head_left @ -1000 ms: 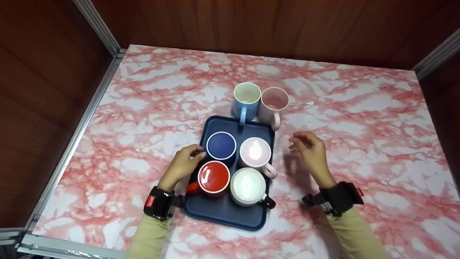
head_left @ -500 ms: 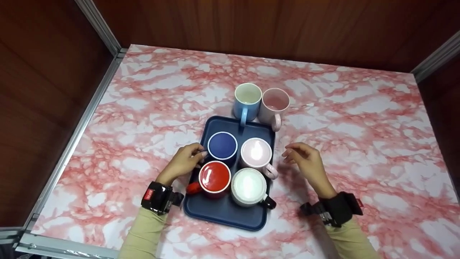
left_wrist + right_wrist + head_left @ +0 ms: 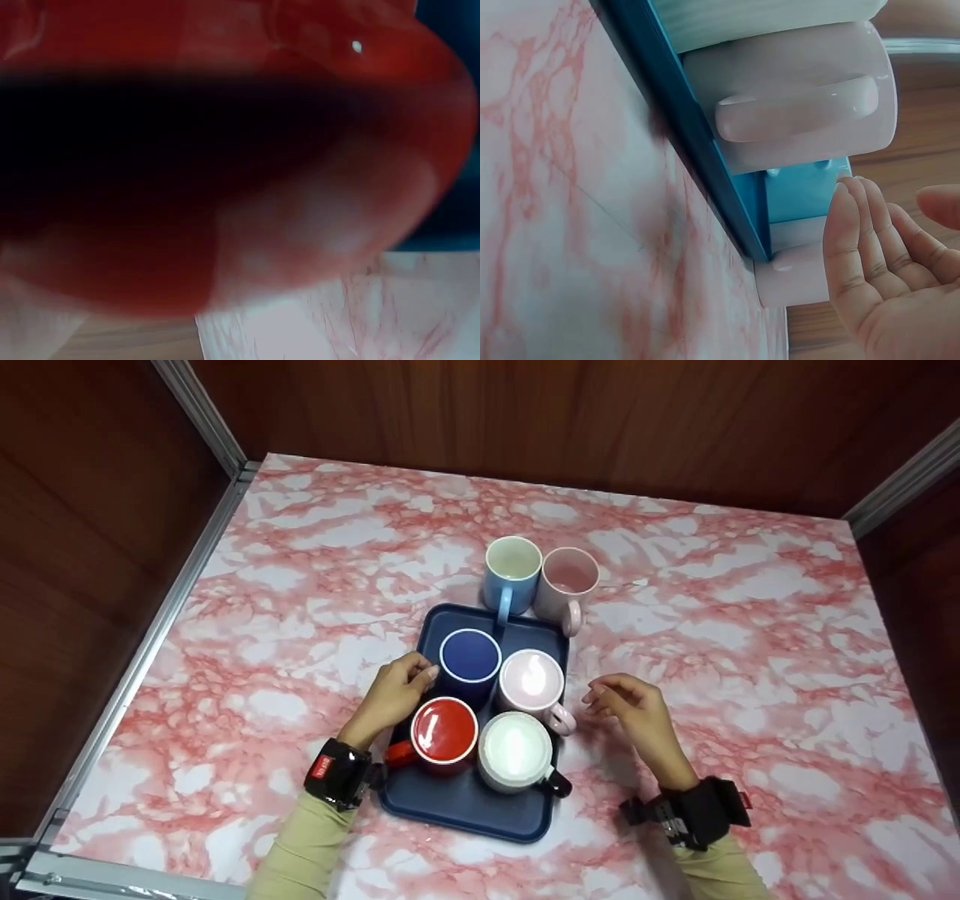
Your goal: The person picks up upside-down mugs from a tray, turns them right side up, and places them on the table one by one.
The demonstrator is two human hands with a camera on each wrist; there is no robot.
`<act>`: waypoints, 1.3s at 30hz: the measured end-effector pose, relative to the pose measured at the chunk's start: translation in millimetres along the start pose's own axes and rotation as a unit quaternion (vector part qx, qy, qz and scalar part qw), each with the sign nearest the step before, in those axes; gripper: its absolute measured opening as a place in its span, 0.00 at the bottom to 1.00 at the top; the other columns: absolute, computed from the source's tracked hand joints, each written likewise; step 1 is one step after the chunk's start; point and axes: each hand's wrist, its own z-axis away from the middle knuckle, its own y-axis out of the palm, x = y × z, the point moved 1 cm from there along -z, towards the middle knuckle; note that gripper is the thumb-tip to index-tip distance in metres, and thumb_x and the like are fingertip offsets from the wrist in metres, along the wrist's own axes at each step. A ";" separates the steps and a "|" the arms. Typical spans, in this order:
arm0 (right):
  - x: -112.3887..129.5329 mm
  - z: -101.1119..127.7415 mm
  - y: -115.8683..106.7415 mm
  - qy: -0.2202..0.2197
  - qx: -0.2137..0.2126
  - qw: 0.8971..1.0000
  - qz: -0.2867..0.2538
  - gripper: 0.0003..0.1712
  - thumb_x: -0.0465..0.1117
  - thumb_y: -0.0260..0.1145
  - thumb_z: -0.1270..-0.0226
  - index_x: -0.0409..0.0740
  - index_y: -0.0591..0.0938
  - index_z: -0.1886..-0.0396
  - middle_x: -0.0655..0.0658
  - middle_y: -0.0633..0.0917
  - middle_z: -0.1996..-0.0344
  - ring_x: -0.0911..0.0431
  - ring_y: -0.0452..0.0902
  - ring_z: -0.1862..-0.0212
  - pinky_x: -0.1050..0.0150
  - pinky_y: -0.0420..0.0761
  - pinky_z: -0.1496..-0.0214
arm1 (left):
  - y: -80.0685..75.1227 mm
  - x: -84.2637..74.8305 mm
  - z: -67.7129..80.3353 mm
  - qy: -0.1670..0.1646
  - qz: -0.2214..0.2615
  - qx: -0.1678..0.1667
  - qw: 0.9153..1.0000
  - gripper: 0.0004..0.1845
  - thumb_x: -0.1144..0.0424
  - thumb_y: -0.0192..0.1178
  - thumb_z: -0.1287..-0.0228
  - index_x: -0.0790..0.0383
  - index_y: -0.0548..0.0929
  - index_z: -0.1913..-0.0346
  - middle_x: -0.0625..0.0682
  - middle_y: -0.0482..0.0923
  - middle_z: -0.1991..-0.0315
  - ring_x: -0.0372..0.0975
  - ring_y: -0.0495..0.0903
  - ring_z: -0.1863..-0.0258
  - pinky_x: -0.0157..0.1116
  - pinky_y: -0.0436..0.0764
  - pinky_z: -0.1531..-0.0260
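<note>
On a navy tray (image 3: 465, 804) several mugs stand upside down with their bases up. My left hand (image 3: 394, 694) is at the left side of the dark blue mug (image 3: 470, 655), seemingly pinching its handle; the handle itself is hidden by the fingers. Nearest the wrist is the red mug (image 3: 445, 730), whose red handle (image 3: 322, 217) fills the left wrist view, blurred. My right hand (image 3: 636, 711) hovers right of the tray with loosely bent fingers, holding nothing, beside the pale pink mug (image 3: 532, 679). A white mug with a black handle (image 3: 515, 750) stands in front of that one.
Behind the tray, a light blue mug (image 3: 513, 574) and another pink mug (image 3: 568, 583) stand upright side by side. Their handles face the tray's far edge. Brown wood-look panels (image 3: 525, 420) border the marbled table (image 3: 735, 652).
The dark blue mug has shifted slightly right and away along with my left hand. My right hand has come down closer to the tray's right side. The other mugs keep their places.
</note>
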 end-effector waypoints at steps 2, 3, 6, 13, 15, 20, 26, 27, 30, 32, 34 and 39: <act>-1.4 0.5 0.6 0.005 -0.001 1.000 -0.002 0.09 0.28 0.56 0.36 0.22 0.76 0.60 0.33 0.80 0.72 0.46 0.79 0.71 0.51 0.79 0.64 | -0.3 1.1 0.9 -0.002 0.000 0.000 1.000 0.06 0.67 0.55 0.37 0.64 0.76 0.72 0.46 0.70 0.82 0.37 0.70 0.77 0.34 0.69 0.69; -2.0 0.6 0.9 0.007 -0.001 1.000 -0.003 0.10 0.28 0.56 0.36 0.22 0.76 0.60 0.33 0.80 0.72 0.47 0.79 0.71 0.51 0.79 0.64 | -0.4 2.1 1.4 -0.001 0.000 0.002 1.000 0.06 0.67 0.55 0.37 0.64 0.76 0.72 0.46 0.70 0.82 0.37 0.70 0.77 0.34 0.68 0.69; -3.7 0.2 2.3 0.009 0.001 1.000 -0.005 0.10 0.28 0.56 0.36 0.22 0.76 0.60 0.33 0.80 0.72 0.48 0.79 0.71 0.51 0.79 0.64 | -1.2 5.3 3.5 0.001 0.006 0.009 1.000 0.06 0.68 0.55 0.37 0.64 0.76 0.71 0.45 0.69 0.82 0.36 0.69 0.78 0.34 0.67 0.71; -3.3 -0.2 5.8 0.004 0.010 1.000 0.006 0.10 0.29 0.56 0.36 0.22 0.76 0.61 0.37 0.81 0.73 0.50 0.78 0.72 0.52 0.80 0.64 | -4.1 10.5 8.3 -0.006 0.019 0.026 0.999 0.05 0.70 0.54 0.37 0.66 0.76 0.71 0.47 0.71 0.81 0.37 0.70 0.79 0.33 0.67 0.74; -3.0 -0.3 6.7 0.006 0.010 1.000 0.003 0.10 0.29 0.56 0.36 0.21 0.76 0.60 0.37 0.81 0.73 0.50 0.78 0.72 0.50 0.79 0.64 | -4.6 11.4 8.8 -0.004 0.015 0.027 1.000 0.05 0.71 0.54 0.37 0.66 0.76 0.71 0.48 0.72 0.81 0.37 0.71 0.78 0.33 0.68 0.74; -1.9 -0.3 9.8 0.005 0.010 1.000 -0.011 0.09 0.27 0.56 0.36 0.21 0.76 0.61 0.35 0.81 0.74 0.49 0.78 0.72 0.50 0.79 0.65 | -6.6 9.5 9.6 -0.007 0.017 0.025 1.000 0.03 0.71 0.54 0.38 0.67 0.77 0.68 0.51 0.76 0.78 0.42 0.76 0.75 0.33 0.72 0.75; -0.8 0.6 13.2 -0.003 0.026 1.000 0.006 0.08 0.28 0.58 0.37 0.23 0.77 0.63 0.32 0.80 0.72 0.46 0.79 0.70 0.55 0.80 0.67 | -10.9 4.5 10.9 -0.020 0.027 0.005 0.999 0.05 0.69 0.56 0.39 0.67 0.79 0.63 0.52 0.78 0.72 0.43 0.78 0.69 0.33 0.77 0.75; -0.7 0.8 13.7 0.000 0.031 0.999 0.012 0.08 0.28 0.58 0.37 0.23 0.77 0.63 0.33 0.81 0.72 0.47 0.79 0.70 0.56 0.80 0.66 | -11.5 4.4 10.9 -0.018 0.024 0.000 1.000 0.05 0.68 0.57 0.39 0.67 0.80 0.63 0.52 0.79 0.71 0.43 0.78 0.68 0.34 0.77 0.75; -0.8 1.4 14.8 0.008 0.060 0.998 0.036 0.10 0.31 0.60 0.38 0.25 0.78 0.62 0.36 0.81 0.70 0.51 0.78 0.68 0.60 0.79 0.64 | -12.9 4.6 10.8 -0.004 0.015 -0.018 1.000 0.05 0.68 0.58 0.40 0.65 0.81 0.64 0.53 0.80 0.69 0.43 0.78 0.65 0.37 0.76 0.68; -1.2 2.0 15.5 0.008 0.084 0.995 0.056 0.11 0.33 0.61 0.37 0.26 0.79 0.62 0.39 0.81 0.69 0.55 0.77 0.67 0.62 0.78 0.64 | -13.4 4.8 10.6 0.008 0.009 -0.030 0.999 0.05 0.68 0.59 0.41 0.65 0.82 0.64 0.53 0.81 0.68 0.44 0.78 0.64 0.41 0.75 0.63; -1.9 2.1 16.2 -0.001 0.113 0.991 0.074 0.12 0.36 0.61 0.37 0.28 0.79 0.62 0.39 0.81 0.69 0.55 0.77 0.68 0.64 0.77 0.64 | -13.9 4.0 10.7 0.016 0.007 -0.040 0.999 0.04 0.68 0.60 0.41 0.65 0.82 0.65 0.53 0.81 0.69 0.44 0.77 0.64 0.44 0.73 0.59; -2.0 1.5 19.7 -0.013 0.171 0.983 0.073 0.14 0.37 0.60 0.36 0.25 0.78 0.63 0.33 0.81 0.71 0.47 0.79 0.68 0.56 0.79 0.64 | -13.3 2.1 11.4 0.018 0.015 -0.046 0.999 0.04 0.68 0.60 0.42 0.66 0.82 0.65 0.53 0.81 0.69 0.45 0.77 0.65 0.48 0.72 0.57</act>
